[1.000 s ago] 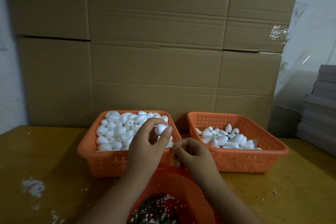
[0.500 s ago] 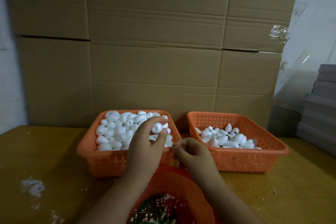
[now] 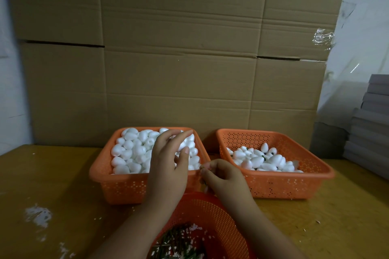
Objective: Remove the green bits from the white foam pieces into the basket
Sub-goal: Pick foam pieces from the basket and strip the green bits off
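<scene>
Moved: our left hand (image 3: 168, 162) has carried its white foam piece (image 3: 182, 145) from above the near rim of the left tray (image 3: 99, 174) further back over the heap; it now holds the piece loosely between thumb and fingers, low above the pile. Our right hand (image 3: 223, 176) has barely shifted.

Item, left tray: orange, perforated, heaped to the rim with white foam pieces (image 3: 130, 153); no green shows among them from here, so we take these as cleaned.

Item, right hand: fingers curled and pinched at the tips above the far rim of the round basket (image 3: 212, 212). We cannot tell whether a green bit is between them; it is too small to see.

Item, round basket: nearest us, holding green bits (image 3: 176, 244) mixed with white crumbs.

Item, right tray (image 3: 273, 185): about a third full of foam pieces (image 3: 259, 161), dark green showing between several.

Handling, as we judge it: the foam is very light, soft enough to dent or crumble under a hard squeeze, and will roll. Best held around the broad middle, the green bit pulled by its exposed end.

Room: the two trays stand just apart; the basket sits close before them. The wooden table (image 3: 52, 185) lies open either side, cardboard boxes (image 3: 189, 69) walling the back.
</scene>
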Action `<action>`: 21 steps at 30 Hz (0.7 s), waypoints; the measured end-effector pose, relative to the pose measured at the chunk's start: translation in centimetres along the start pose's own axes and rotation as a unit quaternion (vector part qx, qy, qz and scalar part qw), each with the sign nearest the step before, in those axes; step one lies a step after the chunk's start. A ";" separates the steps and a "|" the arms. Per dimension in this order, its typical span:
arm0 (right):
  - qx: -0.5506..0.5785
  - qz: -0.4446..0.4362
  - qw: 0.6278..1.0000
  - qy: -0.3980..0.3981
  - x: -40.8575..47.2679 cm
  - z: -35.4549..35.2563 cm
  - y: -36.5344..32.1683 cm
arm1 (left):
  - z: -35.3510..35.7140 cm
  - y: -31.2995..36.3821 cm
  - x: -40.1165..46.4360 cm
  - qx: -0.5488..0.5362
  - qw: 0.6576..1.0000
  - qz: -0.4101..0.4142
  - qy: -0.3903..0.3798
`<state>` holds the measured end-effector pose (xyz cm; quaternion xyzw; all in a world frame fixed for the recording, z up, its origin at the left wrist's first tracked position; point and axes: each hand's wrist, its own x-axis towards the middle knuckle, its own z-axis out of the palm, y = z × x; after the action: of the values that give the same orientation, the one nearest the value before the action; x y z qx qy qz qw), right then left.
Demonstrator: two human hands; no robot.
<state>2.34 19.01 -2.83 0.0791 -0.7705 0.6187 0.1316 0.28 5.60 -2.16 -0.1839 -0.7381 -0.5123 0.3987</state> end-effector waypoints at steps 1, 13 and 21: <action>0.000 0.000 1.000 0.000 0.0 0.0 0.0 | 0.0 -0.1 0.0 0.001 1.000 -0.002 -0.005; -0.003 -0.002 1.000 -0.003 0.0 0.0 -0.2 | -0.4 0.6 0.0 0.016 0.999 -0.040 -0.029; 0.002 0.001 1.000 -0.002 0.1 0.0 0.0 | -0.4 0.4 -0.4 -0.003 0.997 -0.057 -0.050</action>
<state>2.29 18.98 -2.77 0.0802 -0.7698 0.6198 0.1296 0.98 5.48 -2.18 -0.1679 -0.7651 -0.5266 0.3305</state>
